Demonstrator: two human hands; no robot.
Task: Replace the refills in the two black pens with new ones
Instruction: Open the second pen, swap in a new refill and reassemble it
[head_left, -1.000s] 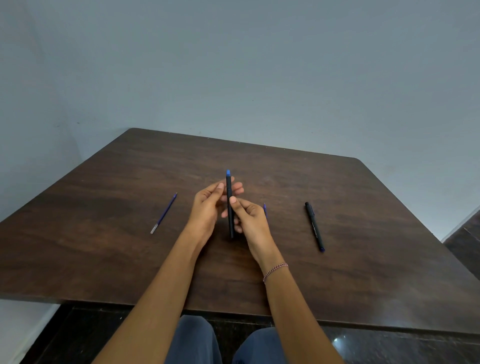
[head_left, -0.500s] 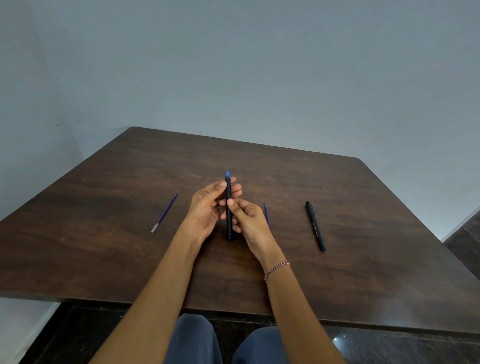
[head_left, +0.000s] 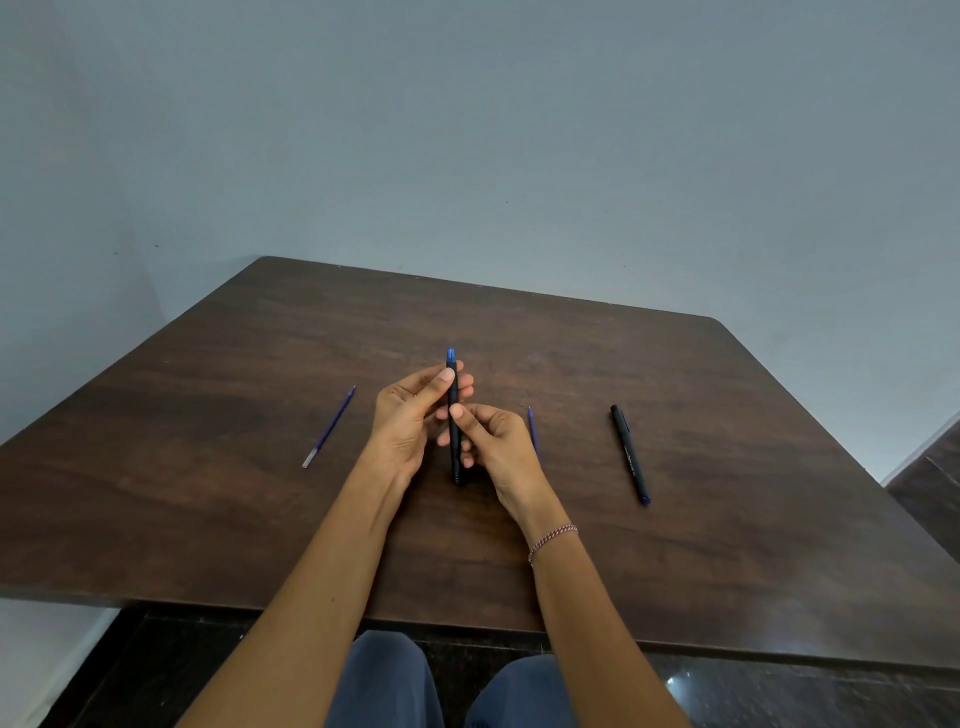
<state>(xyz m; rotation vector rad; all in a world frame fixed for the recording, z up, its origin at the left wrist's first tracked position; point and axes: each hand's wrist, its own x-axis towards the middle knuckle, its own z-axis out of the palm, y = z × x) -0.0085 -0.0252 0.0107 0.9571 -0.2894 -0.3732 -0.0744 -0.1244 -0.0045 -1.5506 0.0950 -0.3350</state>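
Left hand (head_left: 410, 415): thumb and fingers pinch the held pen (head_left: 453, 395) high on its barrel.
Right hand (head_left: 498, 441): pinches it lower down.
Pen's place: upright above the table (head_left: 208, 467) — blue end up.
Left refill (head_left: 329, 427): lying left of the hands.
Right refill (head_left: 531, 423): just right of them, partly hidden.
Second pen (head_left: 629, 454): flat, further right.

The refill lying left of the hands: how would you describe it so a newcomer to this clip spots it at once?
On the dark wooden table, look to the left of the left hand. A thin blue refill lies there alone, slanted, its pale end nearer the person. Unlike the other refill, half hidden behind the right hand, it lies fully in view.
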